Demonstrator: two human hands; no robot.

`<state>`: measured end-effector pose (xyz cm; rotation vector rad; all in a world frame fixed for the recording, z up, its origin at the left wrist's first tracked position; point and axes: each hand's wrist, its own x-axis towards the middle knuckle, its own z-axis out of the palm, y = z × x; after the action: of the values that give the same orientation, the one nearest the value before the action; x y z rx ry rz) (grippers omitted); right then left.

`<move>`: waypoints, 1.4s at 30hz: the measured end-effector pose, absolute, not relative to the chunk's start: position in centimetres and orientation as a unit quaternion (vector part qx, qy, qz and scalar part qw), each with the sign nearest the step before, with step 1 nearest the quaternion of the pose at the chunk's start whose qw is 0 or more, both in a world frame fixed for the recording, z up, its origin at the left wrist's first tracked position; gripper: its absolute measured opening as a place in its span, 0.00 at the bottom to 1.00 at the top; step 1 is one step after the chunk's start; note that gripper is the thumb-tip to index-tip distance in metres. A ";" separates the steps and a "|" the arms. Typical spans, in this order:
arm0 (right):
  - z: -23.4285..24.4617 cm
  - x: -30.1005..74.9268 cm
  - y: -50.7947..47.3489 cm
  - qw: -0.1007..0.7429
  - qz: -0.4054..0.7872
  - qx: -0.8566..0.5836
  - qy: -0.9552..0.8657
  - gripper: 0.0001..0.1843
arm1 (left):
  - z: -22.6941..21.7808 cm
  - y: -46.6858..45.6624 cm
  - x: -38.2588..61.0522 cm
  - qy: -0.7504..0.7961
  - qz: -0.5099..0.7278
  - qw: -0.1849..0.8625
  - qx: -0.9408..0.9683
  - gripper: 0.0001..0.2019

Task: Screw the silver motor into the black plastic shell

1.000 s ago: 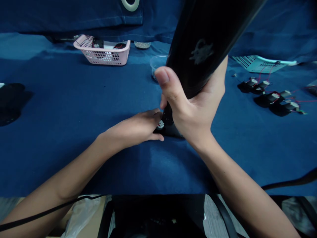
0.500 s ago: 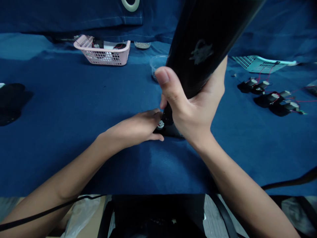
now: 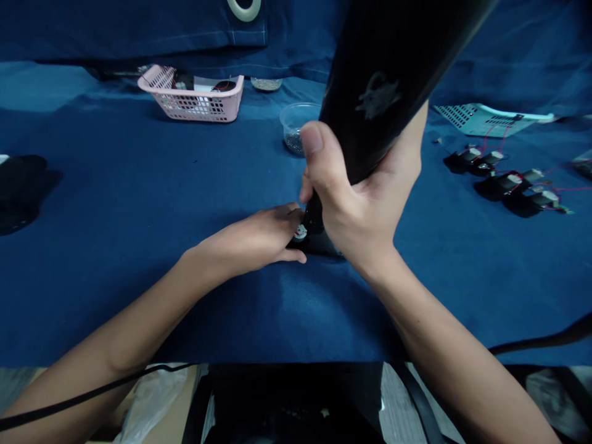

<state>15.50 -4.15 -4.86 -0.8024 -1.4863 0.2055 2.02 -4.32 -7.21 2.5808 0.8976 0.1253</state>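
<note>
My right hand (image 3: 358, 203) is wrapped round a big black tool (image 3: 388, 80), an electric screwdriver by its look, held upright and tilted right, its tip pointing down at a small black part (image 3: 311, 240) on the blue cloth. My left hand (image 3: 259, 237) lies low on the cloth with its fingers pressed against that part's left side, where a small round silver piece (image 3: 300, 232) shows. The tool's tip is hidden behind my right hand.
A pink basket (image 3: 194, 98) with parts stands at the back left. A clear cup (image 3: 296, 126) of small screws sits behind the tool. Several black parts with red wires (image 3: 509, 182) and a teal tray (image 3: 485, 118) lie at right. Black objects (image 3: 21, 188) lie far left.
The tool has tilted slightly right, and my right thumb has shifted right with it, uncovering more of the clear cup. My left hand has stayed put.
</note>
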 end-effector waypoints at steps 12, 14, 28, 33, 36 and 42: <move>-4.5 15.5 -4.6 0.648 0.157 -0.338 -0.664 0.22 | -6.9 -4.6 1.8 0.327 0.048 0.191 0.924 0.37; -4.6 15.6 -4.6 0.645 0.144 -0.342 -0.668 0.21 | -6.9 -4.5 1.9 0.328 0.046 0.193 0.923 0.37; -5.2 15.3 -4.1 0.659 0.090 -0.349 -0.660 0.20 | -7.0 -4.4 1.8 0.316 0.058 0.190 0.928 0.30; -5.1 15.5 -3.8 0.655 0.101 -0.354 -0.660 0.24 | -6.9 -4.4 1.9 0.325 0.047 0.202 0.923 0.32; -5.0 15.4 -3.7 0.663 0.101 -0.346 -0.656 0.23 | -6.9 -4.4 1.9 0.334 0.040 0.205 0.919 0.30; -5.0 15.4 -3.9 0.660 0.094 -0.330 -0.668 0.19 | -7.1 -4.3 1.9 0.325 0.056 0.208 0.921 0.34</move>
<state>15.38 -3.94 -5.03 -0.7459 -1.5116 0.2121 1.89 -4.34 -7.14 2.5623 0.9057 0.1552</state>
